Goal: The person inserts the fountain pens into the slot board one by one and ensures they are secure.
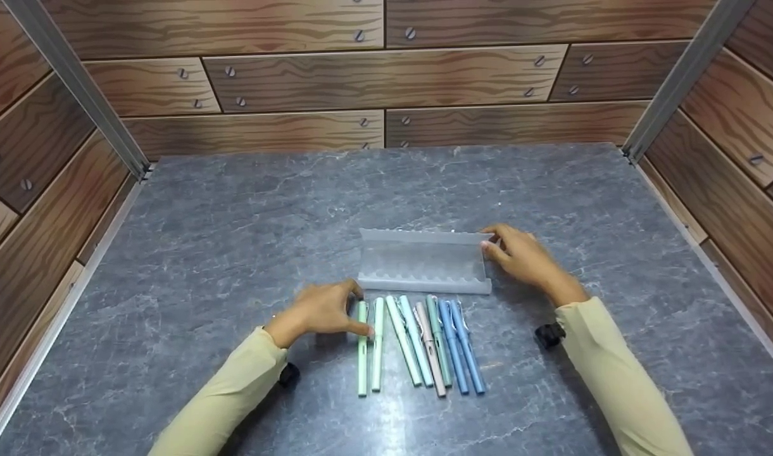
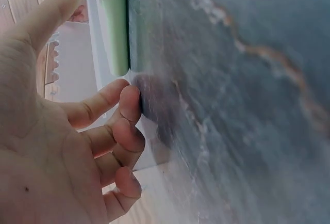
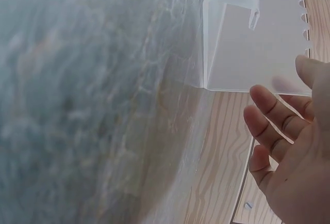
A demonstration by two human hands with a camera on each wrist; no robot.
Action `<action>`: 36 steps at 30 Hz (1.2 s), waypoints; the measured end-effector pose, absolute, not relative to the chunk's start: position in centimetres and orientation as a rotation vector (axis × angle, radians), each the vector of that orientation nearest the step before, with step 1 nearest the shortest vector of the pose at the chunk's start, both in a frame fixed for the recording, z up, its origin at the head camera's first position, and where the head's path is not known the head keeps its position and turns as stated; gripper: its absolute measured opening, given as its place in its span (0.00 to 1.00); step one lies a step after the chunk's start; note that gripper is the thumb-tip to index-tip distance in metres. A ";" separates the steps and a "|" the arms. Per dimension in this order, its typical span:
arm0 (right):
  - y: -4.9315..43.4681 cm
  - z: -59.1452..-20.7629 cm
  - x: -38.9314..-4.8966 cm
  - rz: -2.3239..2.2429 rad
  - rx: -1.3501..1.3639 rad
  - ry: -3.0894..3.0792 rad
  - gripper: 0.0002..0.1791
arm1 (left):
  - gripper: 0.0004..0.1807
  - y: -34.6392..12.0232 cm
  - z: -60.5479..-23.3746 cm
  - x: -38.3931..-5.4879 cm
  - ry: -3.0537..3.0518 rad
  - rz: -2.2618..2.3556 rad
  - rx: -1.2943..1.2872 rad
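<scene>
Several capped pens lie side by side in front of a translucent plastic pen tray (image 1: 424, 256) with scalloped edges. My left hand (image 1: 323, 308) is over the leftmost light green pen (image 1: 362, 361), thumb and forefinger spread to either side of its upper end. In the left wrist view, the fingers bend loosely beside the tip of a green pen (image 2: 114, 28), with a gap to the thumb. My right hand (image 1: 522, 256) pinches the tray's right edge between thumb and fingers. The right wrist view shows the thumb on the tray's (image 3: 242, 59) near face, fingertips behind its edge.
To the right of the leftmost pen lie another light green pen (image 1: 378, 345), two mint pens, a greyish-pink pen (image 1: 430, 351), a dark green pen (image 1: 438, 342) and two blue pens (image 1: 467, 348). The grey marbled table (image 1: 266, 209) is bordered by wood-patterned walls (image 1: 386, 76).
</scene>
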State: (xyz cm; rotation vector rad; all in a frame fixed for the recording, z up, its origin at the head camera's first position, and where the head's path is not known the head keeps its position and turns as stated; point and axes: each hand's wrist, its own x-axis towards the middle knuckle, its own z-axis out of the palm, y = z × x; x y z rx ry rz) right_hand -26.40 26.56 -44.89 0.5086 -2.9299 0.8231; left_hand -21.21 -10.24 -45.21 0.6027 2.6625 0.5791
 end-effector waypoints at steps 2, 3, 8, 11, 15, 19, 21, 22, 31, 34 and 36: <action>26.6 -44.9 -26.4 0.832 0.492 -2.923 0.19 | 0.39 -10.1 -45.2 -21.2 2.670 0.566 0.583; 26.6 -44.9 -26.4 0.833 0.487 -2.919 0.18 | 0.38 -10.0 -45.3 -21.1 2.676 0.559 0.574; 26.6 -44.9 -26.5 0.852 0.463 -2.900 0.17 | 0.36 -9.7 -45.3 -21.0 2.701 0.539 0.540; 26.6 -45.0 -26.5 0.868 0.458 -2.899 0.18 | 0.35 -9.6 -45.3 -21.0 2.713 0.529 0.536; 26.7 -44.9 -26.5 0.898 0.445 -2.918 0.18 | 0.34 -9.5 -45.4 -20.8 2.725 0.518 0.548; 26.7 -44.8 -26.5 0.954 0.437 -2.925 0.18 | 0.33 -9.4 -45.4 -20.7 2.725 0.527 0.549; 26.8 -44.7 -26.6 0.983 0.439 -2.917 0.19 | 0.33 -9.3 -45.3 -20.6 2.725 0.531 0.540; 26.8 -44.7 -26.5 0.995 0.440 -2.914 0.19 | 0.33 -9.3 -45.2 -20.6 2.723 0.535 0.535; 26.6 -44.9 -26.4 1.006 0.434 -2.872 0.17 | 0.37 -9.2 -45.0 -20.5 2.695 0.529 0.505; 26.6 -44.9 -26.4 1.013 0.430 -2.870 0.18 | 0.37 -9.1 -45.0 -20.6 2.693 0.529 0.486; 26.6 -44.8 -26.4 1.020 0.426 -2.869 0.18 | 0.36 -9.1 -44.9 -20.6 2.699 0.527 0.478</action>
